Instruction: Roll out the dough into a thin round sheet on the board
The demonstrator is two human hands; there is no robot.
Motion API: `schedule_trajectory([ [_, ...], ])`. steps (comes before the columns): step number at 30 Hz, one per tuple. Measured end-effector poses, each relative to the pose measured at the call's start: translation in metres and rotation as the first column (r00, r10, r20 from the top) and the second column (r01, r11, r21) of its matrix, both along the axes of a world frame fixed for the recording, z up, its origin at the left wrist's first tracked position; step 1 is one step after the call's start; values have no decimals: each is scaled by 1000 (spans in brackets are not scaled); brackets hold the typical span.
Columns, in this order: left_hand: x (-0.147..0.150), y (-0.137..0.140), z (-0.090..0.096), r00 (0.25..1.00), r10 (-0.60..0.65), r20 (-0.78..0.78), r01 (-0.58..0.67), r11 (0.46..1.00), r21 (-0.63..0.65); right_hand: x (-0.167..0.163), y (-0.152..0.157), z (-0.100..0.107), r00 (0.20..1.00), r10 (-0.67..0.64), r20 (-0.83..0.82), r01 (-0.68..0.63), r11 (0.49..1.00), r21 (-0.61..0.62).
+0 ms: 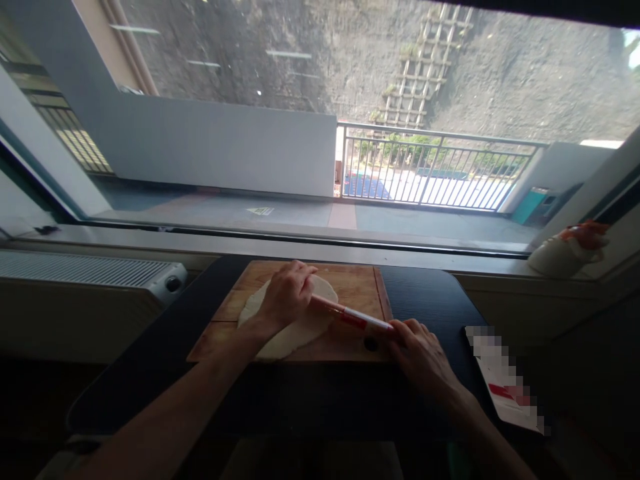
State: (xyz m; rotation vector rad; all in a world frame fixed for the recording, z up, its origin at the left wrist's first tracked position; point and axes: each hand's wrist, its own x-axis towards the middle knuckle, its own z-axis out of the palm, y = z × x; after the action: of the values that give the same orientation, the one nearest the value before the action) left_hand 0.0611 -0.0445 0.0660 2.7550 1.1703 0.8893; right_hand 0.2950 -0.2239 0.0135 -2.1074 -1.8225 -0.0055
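Note:
A thin, flattened sheet of pale dough [297, 333] lies on a wooden board [217, 337]. Across its right part runs a rolling pin [355, 317], slanting down to the right, with a label around its middle. My left hand [290, 290] is closed over the pin's far left end, above the dough, and hides that end. At the other end, past the dough's edge, the fingers of my right hand [417, 343] wrap around the pin near the board's right side. A dark round spot or hole [371, 344] shows in the board close to my right hand.
The board rests on a dark table [425, 300] below a large window. A white and red flat item [503, 387], partly blurred out, lies at the table's right edge. A white radiator [90, 270] stands left; a pale jug-like pot [563, 253] sits on the sill.

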Motion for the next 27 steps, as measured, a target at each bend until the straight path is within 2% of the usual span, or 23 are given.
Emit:
schedule_trajectory([
  [2, 8, 4, -11, 997, -18, -78, 16, 1000, -24, -1, -10, -2, 1000, 27, -11, -27, 999, -22],
  [4, 19, 7, -25, 981, -44, -191, 21, 992, -122, -2, -12, -3, 1000, 19, -10, -20, 999, -35],
  [6, 32, 14, -35, 961, -27, -275, -41, 971, -236, -2, -4, -1, 999, -26, 34, 27, 999, -33],
  [8, 45, 25, -37, 946, 3, -324, -108, 946, -306, 0, 12, 2, 990, -96, 103, 98, 995, -16],
  [10, 55, 35, -34, 940, 26, -340, -143, 936, -323, 3, 26, 4, 975, -159, 154, 162, 987, -11],
  [13, 50, 32, -34, 942, 10, -334, -118, 945, -304, 1, 23, -1, 968, -159, 196, 167, 985, -29],
  [18, 4, -10, -51, 956, -20, -294, -15, 993, -114, -21, -35, -21, 956, 1, 292, -8, 1000, 22],
  [20, 1, -14, -53, 959, 7, -285, -33, 995, -89, -21, -39, -23, 950, 13, 313, -22, 999, 26],
  [22, 17, -2, -50, 957, 47, -286, -93, 985, -148, -12, -20, -20, 951, -42, 307, 41, 999, 10],
  [24, 42, 21, -45, 951, 89, -297, -165, 957, -238, 2, 13, -14, 951, -129, 282, 143, 989, -30],
  [27, 67, 42, -37, 946, 100, -307, -183, 949, -256, 15, 47, -5, 944, -217, 250, 244, 966, -83],
])
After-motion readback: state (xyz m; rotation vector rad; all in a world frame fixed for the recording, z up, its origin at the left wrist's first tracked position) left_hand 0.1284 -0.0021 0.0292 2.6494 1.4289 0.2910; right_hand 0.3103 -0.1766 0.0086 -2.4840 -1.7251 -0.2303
